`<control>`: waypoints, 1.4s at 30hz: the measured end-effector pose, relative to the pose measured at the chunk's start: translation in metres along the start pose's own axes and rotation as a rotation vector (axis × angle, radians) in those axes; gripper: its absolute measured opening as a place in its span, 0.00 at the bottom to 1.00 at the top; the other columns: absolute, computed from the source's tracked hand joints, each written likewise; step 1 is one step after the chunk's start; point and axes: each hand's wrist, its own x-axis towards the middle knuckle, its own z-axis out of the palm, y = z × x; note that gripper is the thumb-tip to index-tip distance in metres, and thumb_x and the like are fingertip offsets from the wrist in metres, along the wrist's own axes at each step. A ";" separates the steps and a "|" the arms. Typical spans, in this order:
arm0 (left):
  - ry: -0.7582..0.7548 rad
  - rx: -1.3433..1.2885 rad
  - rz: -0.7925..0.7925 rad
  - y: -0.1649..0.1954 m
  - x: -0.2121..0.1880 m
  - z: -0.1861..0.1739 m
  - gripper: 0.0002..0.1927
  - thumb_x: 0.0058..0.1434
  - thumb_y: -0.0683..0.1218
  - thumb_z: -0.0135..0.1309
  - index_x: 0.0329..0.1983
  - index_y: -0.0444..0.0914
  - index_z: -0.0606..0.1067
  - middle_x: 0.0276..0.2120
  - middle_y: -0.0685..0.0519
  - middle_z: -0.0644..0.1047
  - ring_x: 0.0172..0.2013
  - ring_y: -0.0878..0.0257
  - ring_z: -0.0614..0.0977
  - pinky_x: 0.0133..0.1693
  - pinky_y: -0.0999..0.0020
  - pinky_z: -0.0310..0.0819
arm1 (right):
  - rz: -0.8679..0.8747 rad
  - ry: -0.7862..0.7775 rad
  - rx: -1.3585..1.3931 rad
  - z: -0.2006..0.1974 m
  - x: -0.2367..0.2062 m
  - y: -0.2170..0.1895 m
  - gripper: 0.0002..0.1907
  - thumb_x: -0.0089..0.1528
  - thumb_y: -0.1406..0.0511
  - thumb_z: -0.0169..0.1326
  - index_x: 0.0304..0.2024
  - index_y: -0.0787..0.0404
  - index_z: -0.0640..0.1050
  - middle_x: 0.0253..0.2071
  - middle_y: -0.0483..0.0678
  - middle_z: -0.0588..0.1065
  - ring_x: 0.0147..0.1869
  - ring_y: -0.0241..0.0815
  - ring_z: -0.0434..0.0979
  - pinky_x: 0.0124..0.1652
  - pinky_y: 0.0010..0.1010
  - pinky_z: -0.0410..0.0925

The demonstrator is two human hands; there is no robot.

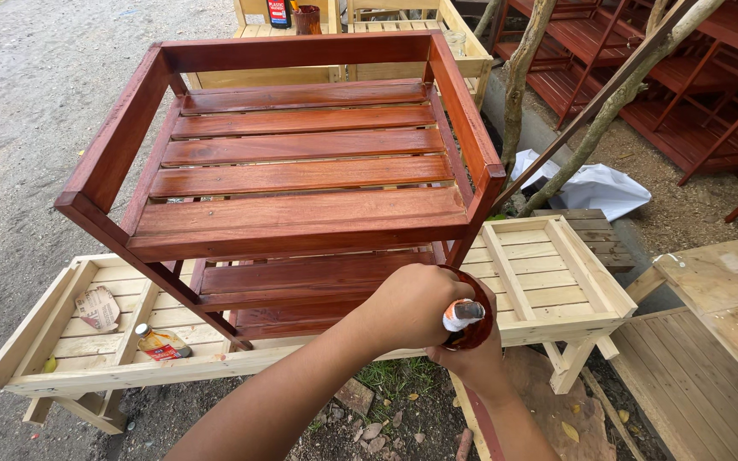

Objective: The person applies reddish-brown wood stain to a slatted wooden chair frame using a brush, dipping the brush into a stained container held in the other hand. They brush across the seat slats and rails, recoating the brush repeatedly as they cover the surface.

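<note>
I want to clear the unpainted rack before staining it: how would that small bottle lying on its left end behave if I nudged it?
The small bottle lies on its side on the slats of the unpainted rack, so it would probably roll if pushed across its length. The rack's raised rim would likely stop it. It looks small and probably light; whether glass or plastic, I cannot tell.

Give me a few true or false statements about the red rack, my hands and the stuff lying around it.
1. The red-stained slatted rack rests on an unpainted wooden rack. True.
2. The left hand holds a brush handle over a small container of stain. True.
3. The right hand hangs free. False: it holds the container from below.
4. A small bottle stands upright on the red rack. False: it lies on its side in the unpainted rack.
5. White sheeting lies by the tree trunks. True.
</note>
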 end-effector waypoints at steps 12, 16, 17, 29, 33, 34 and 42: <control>0.657 -1.061 -0.663 -0.075 -0.020 -0.029 0.10 0.46 0.36 0.68 0.27 0.34 0.77 0.25 0.52 0.81 0.27 0.62 0.83 0.31 0.65 0.78 | 0.303 0.023 0.067 0.007 0.009 0.029 0.50 0.46 0.72 0.71 0.66 0.60 0.59 0.62 0.51 0.70 0.66 0.45 0.71 0.62 0.39 0.68; 1.083 -1.333 -0.629 -0.118 -0.016 -0.023 0.11 0.47 0.31 0.65 0.28 0.33 0.73 0.27 0.50 0.79 0.27 0.60 0.84 0.32 0.65 0.83 | 0.322 0.031 0.107 0.004 0.008 0.033 0.50 0.46 0.71 0.71 0.66 0.60 0.60 0.62 0.52 0.70 0.66 0.46 0.72 0.61 0.39 0.69; 1.122 -1.340 -0.681 -0.126 -0.012 -0.020 0.11 0.48 0.32 0.64 0.28 0.33 0.73 0.27 0.50 0.79 0.26 0.61 0.83 0.30 0.64 0.81 | 0.320 0.034 0.096 0.005 0.008 0.033 0.49 0.46 0.71 0.71 0.66 0.60 0.60 0.62 0.52 0.70 0.66 0.46 0.72 0.61 0.39 0.69; 1.315 -0.770 -0.808 -0.219 -0.092 -0.045 0.16 0.48 0.34 0.68 0.25 0.36 0.69 0.25 0.55 0.75 0.23 0.65 0.76 0.25 0.68 0.72 | 0.308 0.016 0.062 0.012 0.019 0.034 0.48 0.46 0.71 0.71 0.66 0.61 0.62 0.61 0.52 0.71 0.65 0.46 0.73 0.61 0.39 0.70; 1.316 -0.454 -0.948 -0.236 -0.161 -0.104 0.17 0.44 0.36 0.67 0.25 0.41 0.68 0.25 0.59 0.75 0.25 0.67 0.80 0.25 0.68 0.76 | 0.307 0.014 0.037 0.009 0.026 0.038 0.49 0.46 0.70 0.71 0.66 0.61 0.62 0.62 0.52 0.71 0.65 0.46 0.73 0.60 0.38 0.70; 1.256 -0.336 -0.951 -0.238 -0.174 -0.118 0.15 0.47 0.37 0.68 0.25 0.39 0.71 0.25 0.57 0.77 0.26 0.64 0.80 0.27 0.67 0.76 | 0.305 0.013 0.025 0.008 0.026 0.039 0.49 0.46 0.70 0.71 0.66 0.61 0.62 0.62 0.52 0.71 0.65 0.46 0.72 0.60 0.38 0.69; 0.776 0.623 -0.955 -0.252 -0.147 -0.125 0.06 0.60 0.43 0.57 0.30 0.36 0.79 0.28 0.40 0.79 0.31 0.40 0.82 0.35 0.46 0.74 | 0.295 0.040 0.069 -0.015 0.024 0.037 0.48 0.47 0.71 0.70 0.66 0.61 0.60 0.62 0.53 0.69 0.66 0.47 0.71 0.61 0.40 0.70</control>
